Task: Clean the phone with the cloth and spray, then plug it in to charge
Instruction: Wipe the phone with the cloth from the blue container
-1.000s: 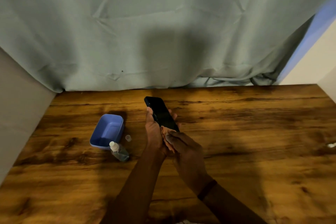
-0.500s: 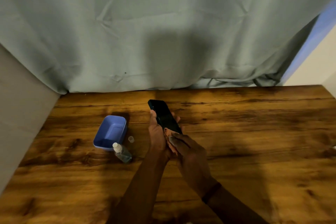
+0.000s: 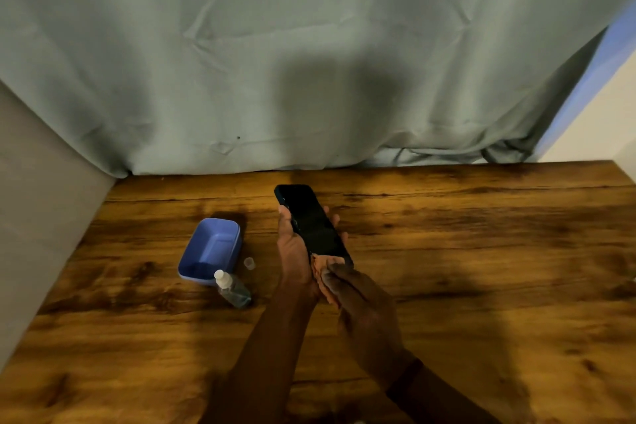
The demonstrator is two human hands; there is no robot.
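Left hand point(image 3: 296, 251) grips black rectangular phone point(image 3: 311, 222) above the wooden table point(image 3: 481, 251), right of the blue plastic tray point(image 3: 210, 248). Right hand point(image 3: 364, 317) presses orange cloth point(image 3: 321, 268) on phone's near end. Clear spray bottle point(image 3: 232, 289) lies beside tray.

Black phone point(image 3: 311, 222), orange cloth point(image 3: 323, 272), blue tub point(image 3: 210, 251) (periwinkle), streaky brown woodgrain table point(image 3: 481, 251), grey-green curtain point(image 3: 309, 45).

Wooden table point(image 3: 481, 268), dark grain. Left of centre: blue tub point(image 3: 210, 248). Spray bottle point(image 3: 232, 289) lying at its near end, small cap point(image 3: 249, 263) beside.
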